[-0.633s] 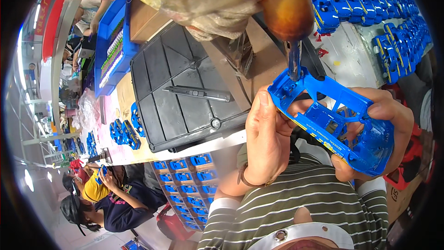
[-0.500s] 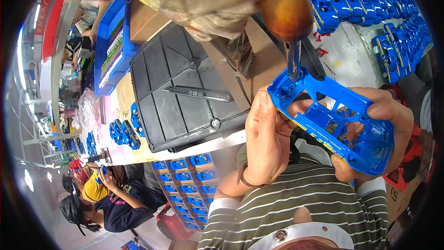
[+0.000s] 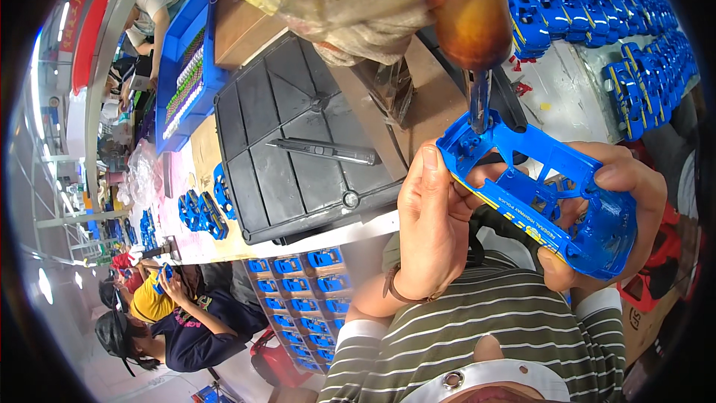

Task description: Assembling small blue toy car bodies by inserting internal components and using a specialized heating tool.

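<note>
The left hand (image 3: pixel 434 213)'s grip is pinching one end of a blue toy car body shell (image 3: pixel 522 188) between thumb and fingers; the right hand (image 3: pixel 640 190) is clasping the other end, probably steadying it beneath a metal shaft (image 3: pixel 478 101) reaching into its open end. Beyond, a black utility knife (image 3: pixel 324 151) is lying on a black lid (image 3: pixel 287 198), seemingly handy; farther off, similar shells (image 3: pixel 582 7) are standing in orderly rows on the surface (image 3: pixel 570 86).

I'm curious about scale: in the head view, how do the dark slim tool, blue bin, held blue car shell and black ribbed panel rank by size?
Largest to smallest, by outline:
black ribbed panel
blue car shell
blue bin
dark slim tool
</note>
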Tool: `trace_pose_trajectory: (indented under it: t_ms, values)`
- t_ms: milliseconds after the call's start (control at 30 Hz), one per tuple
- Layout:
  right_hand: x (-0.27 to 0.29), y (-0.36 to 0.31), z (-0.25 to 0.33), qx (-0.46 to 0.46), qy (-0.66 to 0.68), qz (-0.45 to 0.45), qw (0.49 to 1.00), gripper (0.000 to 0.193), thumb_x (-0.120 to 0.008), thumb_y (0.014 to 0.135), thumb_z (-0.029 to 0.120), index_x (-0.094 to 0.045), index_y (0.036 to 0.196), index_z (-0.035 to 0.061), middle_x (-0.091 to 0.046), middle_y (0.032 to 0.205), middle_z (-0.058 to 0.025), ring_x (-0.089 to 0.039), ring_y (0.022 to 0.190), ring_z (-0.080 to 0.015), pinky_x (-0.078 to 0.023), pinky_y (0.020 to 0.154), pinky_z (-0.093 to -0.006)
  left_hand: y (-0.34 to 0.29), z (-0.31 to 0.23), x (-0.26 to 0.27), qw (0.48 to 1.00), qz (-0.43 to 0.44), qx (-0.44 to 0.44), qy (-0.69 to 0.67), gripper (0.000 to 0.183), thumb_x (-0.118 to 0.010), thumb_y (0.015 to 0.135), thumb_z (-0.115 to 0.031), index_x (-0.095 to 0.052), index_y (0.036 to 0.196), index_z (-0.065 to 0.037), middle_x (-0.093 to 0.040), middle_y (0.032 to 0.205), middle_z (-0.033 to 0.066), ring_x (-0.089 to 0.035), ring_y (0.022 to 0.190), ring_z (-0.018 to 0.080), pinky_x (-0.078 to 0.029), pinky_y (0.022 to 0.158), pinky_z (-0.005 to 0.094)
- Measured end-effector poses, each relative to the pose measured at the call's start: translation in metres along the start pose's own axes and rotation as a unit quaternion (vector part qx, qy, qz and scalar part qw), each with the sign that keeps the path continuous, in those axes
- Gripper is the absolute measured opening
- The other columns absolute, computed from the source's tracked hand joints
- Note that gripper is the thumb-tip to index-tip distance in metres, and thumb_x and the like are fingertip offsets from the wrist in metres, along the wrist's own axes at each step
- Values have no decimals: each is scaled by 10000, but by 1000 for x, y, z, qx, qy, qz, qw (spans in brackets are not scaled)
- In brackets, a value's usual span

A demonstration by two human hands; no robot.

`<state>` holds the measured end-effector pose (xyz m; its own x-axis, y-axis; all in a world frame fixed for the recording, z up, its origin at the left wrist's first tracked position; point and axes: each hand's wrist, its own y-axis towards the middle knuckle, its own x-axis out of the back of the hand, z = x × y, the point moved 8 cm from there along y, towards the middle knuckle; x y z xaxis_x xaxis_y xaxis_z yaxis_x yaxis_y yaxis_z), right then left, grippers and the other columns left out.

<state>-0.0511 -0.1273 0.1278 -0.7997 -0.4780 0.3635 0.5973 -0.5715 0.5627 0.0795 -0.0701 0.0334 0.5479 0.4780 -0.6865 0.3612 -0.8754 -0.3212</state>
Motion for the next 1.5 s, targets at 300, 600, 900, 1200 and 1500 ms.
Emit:
trace_pose_trajectory:
  t_ms: [300,600,900,1200,1500]
  values:
    - [3,-1,-4,-23,11,-17,1000,768,-812,645,461,-358,1121,65,-572,989,-215,-592,874,-214,-480,750,-288,0,-10,-5,999,4,-28,22,378,-346,994,-360,-496,1077,-23,-623,859,80,-647,871,177,-543,782,301]
    - [5,6,-7,-26,-49,-8,998,600,-758,723,316,-383,1104,44,-578,974,-192,-589,852,-206,-479,744,-297,7,-13,-5,997,51,-58,26,420,-322,1003,-340,-460,1195,6,-615,1004,128,-637,913,196,-536,805,317]
    - [4,-7,4,-1,-142,13,990,567,-792,632,205,-452,1067,77,-620,984,-210,-632,844,-286,-507,722,-346,1,17,0,994,86,65,17,436,-271,992,-292,-390,1290,2,-508,1264,196,-626,964,258,-512,850,366]
    - [-17,-29,52,88,-206,59,973,448,-747,649,126,-540,1044,92,-626,988,-198,-641,743,-317,-527,590,-340,-29,23,18,987,115,109,11,542,-283,961,-466,-433,1230,-20,-623,1044,192,-662,758,262,-562,629,346]
    - [-78,-65,97,196,-148,232,941,392,-690,733,223,-481,1055,141,-562,1111,-273,-583,906,-353,-513,712,-414,-119,-45,99,987,123,15,101,444,-548,908,-317,-531,1147,56,-603,1016,138,-656,747,222,-584,631,323]
